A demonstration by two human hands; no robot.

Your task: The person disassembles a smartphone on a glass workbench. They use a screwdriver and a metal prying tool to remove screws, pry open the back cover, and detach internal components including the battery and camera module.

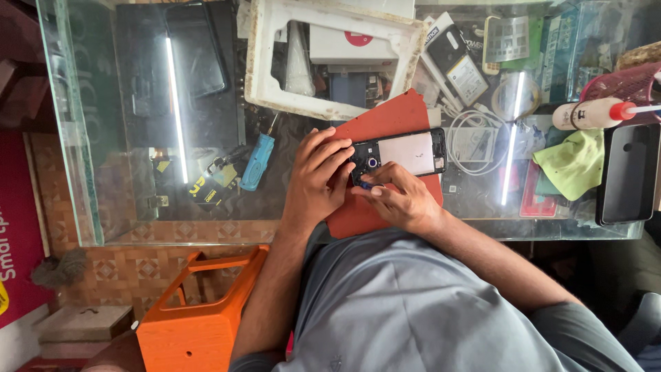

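Grip, left hand (318,180): fingers curled over the left end of the opened phone (399,155), pressing on it and steadying it; closed on the phone's edge rather than spread.
Grip, right hand (399,196): thumb and forefinger pinched together at the phone's lower left corner, just below the camera ring; they seem to hold something small and dark, but it is too tiny to tell what.
Far left: glass surface (103,138) with a dark phone (196,48) lying flat under the reflection of a tube light.
Left of the hands: blue-handled tool (257,162) and a yellow and black tag beside it, both well clear of the left hand.
Below the surface: orange stool (200,317) on a tiled floor.
Centre top: white foam frame (330,58) with a white box showing through its opening.
Centre: red mat (385,131) under the phone; the phone lies across it, back cover off, pale battery and camera module bare.
State of the work: judged from this, the back is already off and the inside exposed; both hands are busy at the camera end, and the cover is not yet back on.
Right of the phone: coiled white cable (475,138), near but not touching.
Far right: green cloth (575,162), white bottle with red nozzle (592,114), black tray (630,172).
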